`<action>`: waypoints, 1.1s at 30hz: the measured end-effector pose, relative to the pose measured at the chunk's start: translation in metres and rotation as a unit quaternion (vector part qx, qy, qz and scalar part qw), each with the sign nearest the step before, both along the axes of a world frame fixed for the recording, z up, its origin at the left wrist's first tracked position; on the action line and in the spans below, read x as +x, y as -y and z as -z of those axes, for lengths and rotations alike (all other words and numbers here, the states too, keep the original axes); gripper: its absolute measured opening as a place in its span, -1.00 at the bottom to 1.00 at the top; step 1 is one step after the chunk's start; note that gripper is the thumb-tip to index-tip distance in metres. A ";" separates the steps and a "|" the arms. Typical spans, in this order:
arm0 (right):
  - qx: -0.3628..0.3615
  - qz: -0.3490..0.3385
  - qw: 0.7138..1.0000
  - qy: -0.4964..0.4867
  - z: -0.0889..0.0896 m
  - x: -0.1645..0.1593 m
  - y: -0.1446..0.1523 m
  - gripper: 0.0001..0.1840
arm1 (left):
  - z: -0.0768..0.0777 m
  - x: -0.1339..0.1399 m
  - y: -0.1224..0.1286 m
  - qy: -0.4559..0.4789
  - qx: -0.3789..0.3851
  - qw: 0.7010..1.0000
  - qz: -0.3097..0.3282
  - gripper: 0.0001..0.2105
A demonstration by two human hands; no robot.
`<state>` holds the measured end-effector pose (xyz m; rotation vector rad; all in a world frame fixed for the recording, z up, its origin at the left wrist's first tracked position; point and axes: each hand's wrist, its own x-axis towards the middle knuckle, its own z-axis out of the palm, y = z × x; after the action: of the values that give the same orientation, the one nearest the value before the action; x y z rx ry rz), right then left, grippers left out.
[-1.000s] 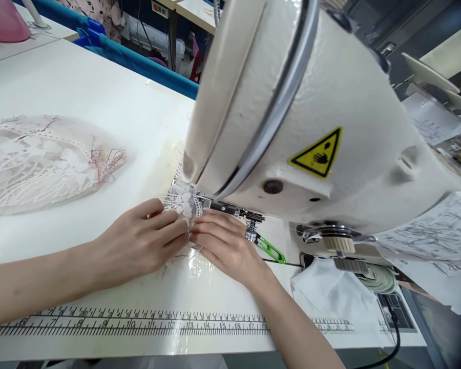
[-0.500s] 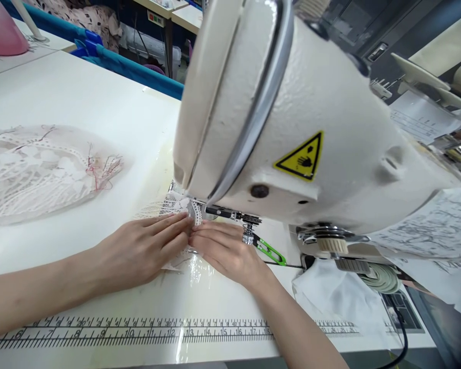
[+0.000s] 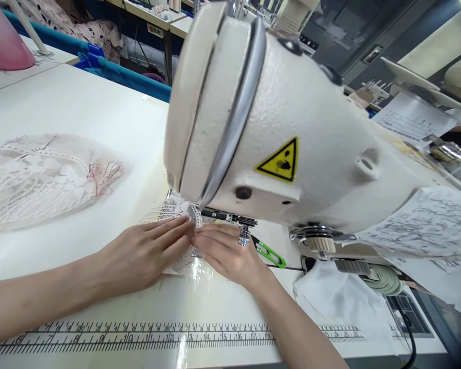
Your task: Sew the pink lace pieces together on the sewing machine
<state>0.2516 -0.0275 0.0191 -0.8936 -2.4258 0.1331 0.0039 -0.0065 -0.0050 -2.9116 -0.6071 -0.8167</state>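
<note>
A piece of white lace (image 3: 176,206) lies under the head of a white sewing machine (image 3: 215,113). My left hand (image 3: 149,251) rests on the lace from the left, its fingers stretched out flat and its thumb hidden. From the other side my right hand (image 3: 230,253) lies with straight fingers against the lace edge, the fingertips of both hands meeting. The needle area is hidden behind the machine head. Just beyond my right hand are green thread snips (image 3: 269,252), lying on the table.
Another lace piece with reddish threads (image 3: 100,177) lies on the white table (image 3: 61,107) at left. A printed measuring scale (image 3: 169,337) runs along the front edge. White cloth (image 3: 338,292) and a coil of pale green tape (image 3: 384,279) sit at right. Written paper (image 3: 426,220) hangs on the machine.
The camera view has shifted, so the machine head appears further left and smaller. Both hands stay on the lace in nearly the same place.
</note>
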 end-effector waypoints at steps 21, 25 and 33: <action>0.046 0.003 0.999 -0.011 0.001 -0.020 0.001 -0.74 | -0.015 -0.005 -0.011 -0.014 0.056 0.998 -0.010 -0.57; 0.085 0.031 0.996 -0.006 0.004 -0.026 0.000 -0.74 | -0.020 -0.007 -0.017 -0.032 0.078 0.996 -0.014 -0.62; 0.099 0.055 0.994 -0.002 0.004 -0.029 -0.001 -0.75 | -0.019 -0.005 -0.017 -0.050 0.076 0.995 -0.030 -0.65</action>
<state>0.2227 -0.0260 0.0151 -0.9322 -2.3308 -0.1430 -0.0010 0.0101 0.0138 -2.7624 -0.5918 -0.6737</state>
